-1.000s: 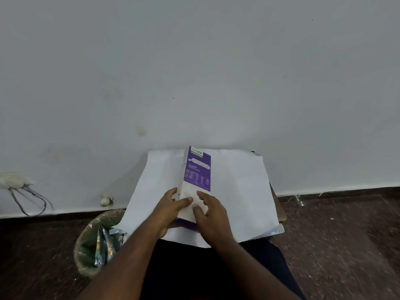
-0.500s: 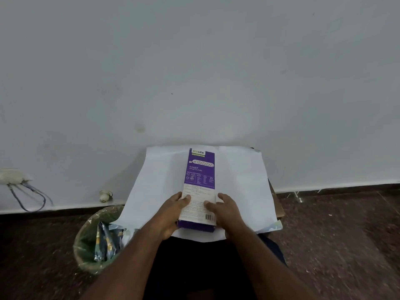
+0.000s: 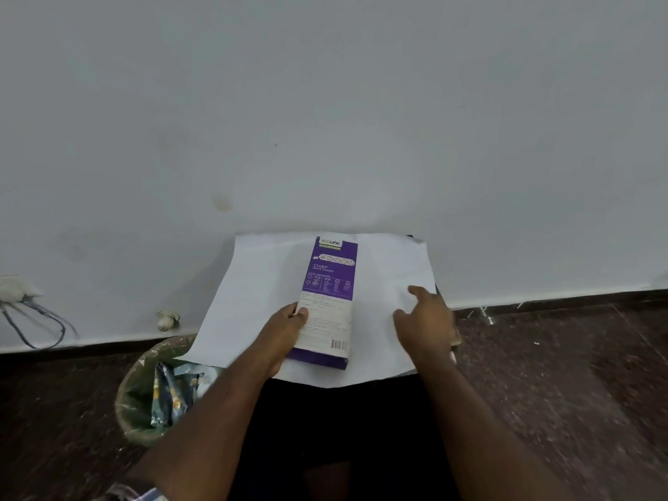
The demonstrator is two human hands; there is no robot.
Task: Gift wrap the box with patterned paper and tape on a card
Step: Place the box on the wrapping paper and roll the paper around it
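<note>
Right now the purple-and-white spike guard box (image 3: 330, 301) lies flat, lengthwise, in the middle of the wrapping paper (image 3: 253, 294) — white side up — spread against the wall. The left hand (image 3: 285, 332) rests at the box's near left edge, thumb on its top face and the other fingers hidden behind it. The right hand (image 3: 424, 321) hovers over the paper's right part, apart from the box, fingers loosely spread and holding nothing. A bin (image 3: 144, 399) lined with plastic stands at near left on the dark floor (image 3: 560, 374).
</note>
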